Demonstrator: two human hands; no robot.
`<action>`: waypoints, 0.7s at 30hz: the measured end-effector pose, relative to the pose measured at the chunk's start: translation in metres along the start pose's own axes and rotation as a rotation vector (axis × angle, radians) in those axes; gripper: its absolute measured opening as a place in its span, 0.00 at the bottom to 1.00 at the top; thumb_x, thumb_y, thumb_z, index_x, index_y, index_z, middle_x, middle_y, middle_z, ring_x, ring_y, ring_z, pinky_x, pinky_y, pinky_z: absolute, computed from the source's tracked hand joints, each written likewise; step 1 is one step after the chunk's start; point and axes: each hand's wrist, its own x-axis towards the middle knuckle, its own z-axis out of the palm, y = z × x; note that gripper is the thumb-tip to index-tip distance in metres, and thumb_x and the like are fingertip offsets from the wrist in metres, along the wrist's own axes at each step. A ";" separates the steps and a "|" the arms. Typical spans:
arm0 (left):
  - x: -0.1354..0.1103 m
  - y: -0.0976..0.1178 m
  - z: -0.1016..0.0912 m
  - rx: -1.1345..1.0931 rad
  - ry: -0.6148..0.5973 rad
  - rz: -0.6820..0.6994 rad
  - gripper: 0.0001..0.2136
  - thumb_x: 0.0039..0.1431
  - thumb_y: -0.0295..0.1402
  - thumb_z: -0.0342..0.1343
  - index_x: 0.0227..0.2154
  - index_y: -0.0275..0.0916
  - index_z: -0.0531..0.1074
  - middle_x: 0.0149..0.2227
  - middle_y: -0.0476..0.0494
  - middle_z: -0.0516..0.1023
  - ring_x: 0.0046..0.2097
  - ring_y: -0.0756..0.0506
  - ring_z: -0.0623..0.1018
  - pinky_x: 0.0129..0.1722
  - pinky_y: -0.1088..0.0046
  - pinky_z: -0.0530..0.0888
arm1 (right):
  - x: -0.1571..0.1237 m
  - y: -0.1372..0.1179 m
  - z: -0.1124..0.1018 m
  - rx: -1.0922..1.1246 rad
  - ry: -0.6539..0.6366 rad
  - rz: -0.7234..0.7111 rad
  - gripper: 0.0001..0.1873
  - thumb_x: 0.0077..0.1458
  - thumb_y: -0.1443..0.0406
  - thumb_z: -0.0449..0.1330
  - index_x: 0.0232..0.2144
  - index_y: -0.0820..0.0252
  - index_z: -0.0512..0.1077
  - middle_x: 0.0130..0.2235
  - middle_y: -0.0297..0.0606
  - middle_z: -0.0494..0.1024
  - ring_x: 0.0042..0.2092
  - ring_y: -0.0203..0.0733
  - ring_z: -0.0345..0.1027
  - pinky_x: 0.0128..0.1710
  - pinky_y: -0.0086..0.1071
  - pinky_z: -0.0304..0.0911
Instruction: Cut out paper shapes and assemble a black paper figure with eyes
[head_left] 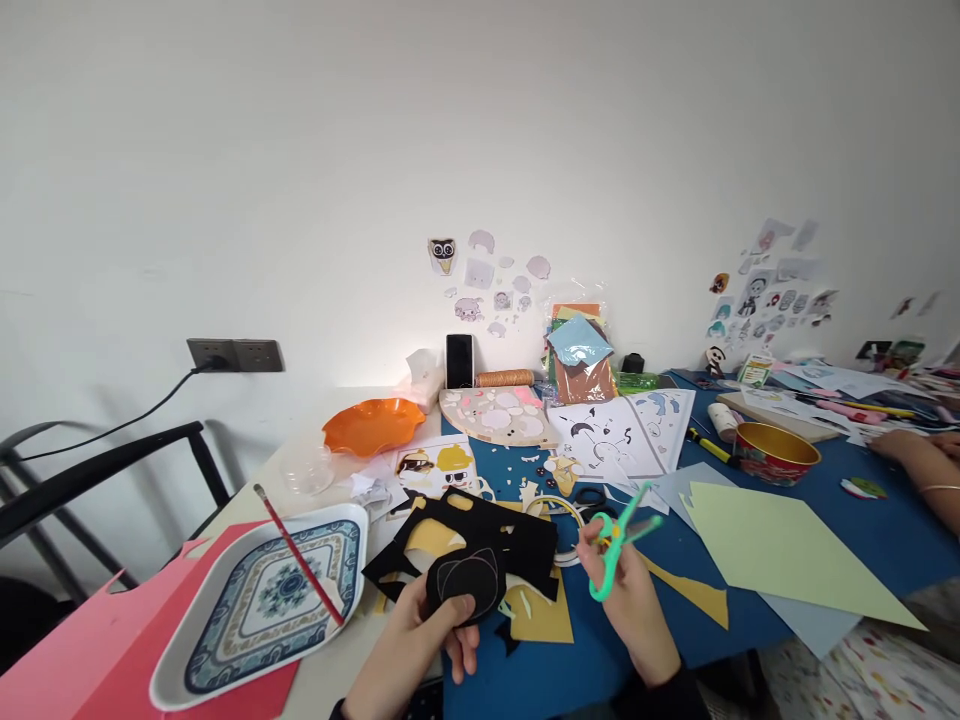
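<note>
From the head camera, the left hand point(420, 640) had its fingers point(469, 655) clamped on a rounded black felt piece with a pale traced outline point(463, 585), held just above the near edge of the blue-covered counter point(862, 535). The right hand point(630, 595) had its fingers closed through the handles of green plastic scissors point(619, 545), blades slightly apart, just right of the felt. A blue-patterned white square tray point(259, 600) with a red-handled paintbrush point(298, 555) lay to the left.

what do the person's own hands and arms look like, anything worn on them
Both hands are bare: no gloves, and no rings that can be made out. The left hand and right hand each end in a dark sleeve at the wrist, seen at the bottom edge.
</note>
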 end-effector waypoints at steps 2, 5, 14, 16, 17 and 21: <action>0.001 -0.002 -0.001 -0.015 -0.010 0.005 0.15 0.46 0.43 0.58 0.22 0.38 0.61 0.17 0.49 0.74 0.17 0.50 0.72 0.16 0.77 0.67 | 0.002 -0.002 -0.002 -0.110 -0.085 0.074 0.18 0.50 0.52 0.57 0.37 0.58 0.63 0.33 0.37 0.69 0.36 0.39 0.66 0.37 0.30 0.64; 0.000 -0.005 -0.004 -0.028 -0.032 0.009 0.15 0.48 0.42 0.58 0.22 0.37 0.61 0.17 0.48 0.74 0.17 0.50 0.72 0.16 0.76 0.67 | 0.002 -0.005 -0.001 -0.326 -0.218 0.061 0.15 0.51 0.54 0.56 0.34 0.59 0.65 0.30 0.36 0.70 0.32 0.39 0.65 0.33 0.30 0.63; 0.002 0.002 -0.002 -0.060 -0.065 0.027 0.12 0.52 0.39 0.57 0.23 0.37 0.62 0.18 0.50 0.74 0.18 0.52 0.73 0.17 0.78 0.67 | 0.001 -0.001 0.000 -0.523 -0.184 -0.064 0.14 0.48 0.54 0.57 0.31 0.58 0.67 0.27 0.35 0.69 0.27 0.37 0.62 0.25 0.28 0.59; 0.000 0.001 -0.005 -0.071 -0.089 0.032 0.13 0.52 0.40 0.57 0.22 0.37 0.62 0.18 0.50 0.74 0.19 0.52 0.73 0.17 0.79 0.67 | 0.002 -0.001 -0.002 -0.489 -0.225 -0.010 0.14 0.50 0.54 0.56 0.33 0.58 0.66 0.27 0.35 0.69 0.27 0.37 0.62 0.26 0.28 0.59; -0.002 -0.002 -0.007 -0.079 -0.119 0.027 0.14 0.52 0.41 0.57 0.22 0.36 0.63 0.18 0.50 0.74 0.18 0.53 0.73 0.17 0.80 0.67 | 0.003 -0.001 -0.002 -0.473 -0.244 0.016 0.14 0.50 0.54 0.56 0.33 0.58 0.66 0.28 0.35 0.69 0.27 0.37 0.62 0.27 0.28 0.60; -0.010 -0.023 -0.014 -0.089 -0.340 -0.080 0.12 0.54 0.40 0.56 0.28 0.33 0.69 0.23 0.51 0.74 0.22 0.53 0.73 0.22 0.76 0.71 | 0.004 -0.005 -0.005 -0.385 -0.255 0.060 0.16 0.51 0.52 0.55 0.32 0.59 0.63 0.30 0.36 0.69 0.31 0.39 0.64 0.33 0.30 0.62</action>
